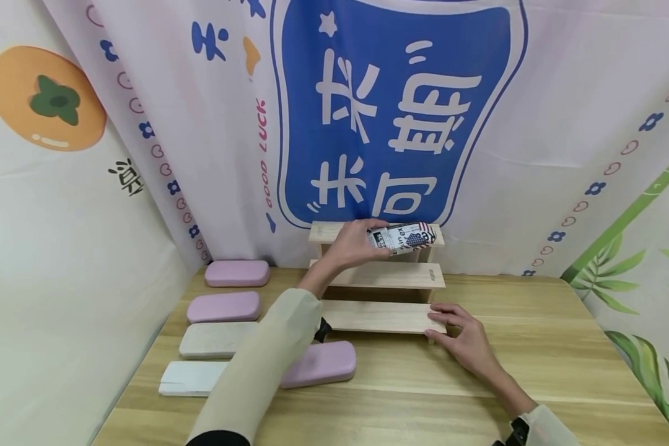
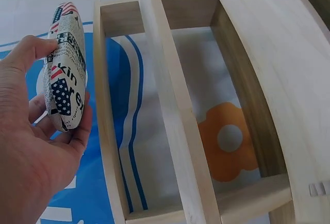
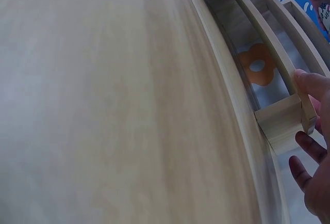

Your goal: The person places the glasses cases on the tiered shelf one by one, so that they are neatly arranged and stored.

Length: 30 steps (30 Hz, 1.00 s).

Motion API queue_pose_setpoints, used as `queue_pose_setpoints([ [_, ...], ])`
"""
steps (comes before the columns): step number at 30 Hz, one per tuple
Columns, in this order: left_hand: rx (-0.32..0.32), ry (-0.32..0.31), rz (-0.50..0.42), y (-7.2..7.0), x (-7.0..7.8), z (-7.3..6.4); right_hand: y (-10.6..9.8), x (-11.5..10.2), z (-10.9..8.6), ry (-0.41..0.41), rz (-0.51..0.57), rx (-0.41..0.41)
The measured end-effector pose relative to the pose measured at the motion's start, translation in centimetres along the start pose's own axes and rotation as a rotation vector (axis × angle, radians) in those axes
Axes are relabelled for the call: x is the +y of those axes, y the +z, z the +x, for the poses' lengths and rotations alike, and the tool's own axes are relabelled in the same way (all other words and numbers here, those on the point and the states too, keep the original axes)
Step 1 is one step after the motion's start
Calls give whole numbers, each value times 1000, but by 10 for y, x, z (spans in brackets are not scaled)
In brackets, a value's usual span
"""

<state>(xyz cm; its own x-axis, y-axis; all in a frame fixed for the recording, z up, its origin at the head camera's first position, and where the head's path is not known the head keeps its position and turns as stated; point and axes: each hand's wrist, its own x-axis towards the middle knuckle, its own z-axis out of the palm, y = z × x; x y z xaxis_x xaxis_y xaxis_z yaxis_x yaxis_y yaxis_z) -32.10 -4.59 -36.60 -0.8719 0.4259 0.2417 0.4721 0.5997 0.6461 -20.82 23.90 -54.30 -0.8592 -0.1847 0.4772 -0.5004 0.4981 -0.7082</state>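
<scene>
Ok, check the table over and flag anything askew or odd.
One pink case lies slightly slanted near the wooden rack, apart from the column of cases on the left, and partly hidden behind the left sleeve. The frontmost white case shows a thin line near its lower edge; seam or crack, I cannot tell.

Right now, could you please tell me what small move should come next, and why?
Probably set the patterned case onto the top step of the wooden rack: the left hand holds it by that step, while the right hand grips the bottom step at its end.
</scene>
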Motion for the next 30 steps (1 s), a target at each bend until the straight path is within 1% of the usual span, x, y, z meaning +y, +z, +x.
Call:
queue_pose_setpoints([
  [3,5,0,1,2,-1,5,1,0,1,3,-1,-2],
  [8,-7,16,28,6,0,12,2,1,0,3,-7,-3],
  [13,-19,16,52,8,2,18,2,0,0,8,-7,1],
  [19,-16,12,49,12,2,23,3,0,0,2,-14,6],
  [21,-13,16,45,13,2,25,3,-1,0,3,-15,7],
  [27,14,57,93,17,2,29,2,-2,0,-2,-8,7],
  [30,28,65,95,19,2,30,2,-2,0,1,-6,10],
])
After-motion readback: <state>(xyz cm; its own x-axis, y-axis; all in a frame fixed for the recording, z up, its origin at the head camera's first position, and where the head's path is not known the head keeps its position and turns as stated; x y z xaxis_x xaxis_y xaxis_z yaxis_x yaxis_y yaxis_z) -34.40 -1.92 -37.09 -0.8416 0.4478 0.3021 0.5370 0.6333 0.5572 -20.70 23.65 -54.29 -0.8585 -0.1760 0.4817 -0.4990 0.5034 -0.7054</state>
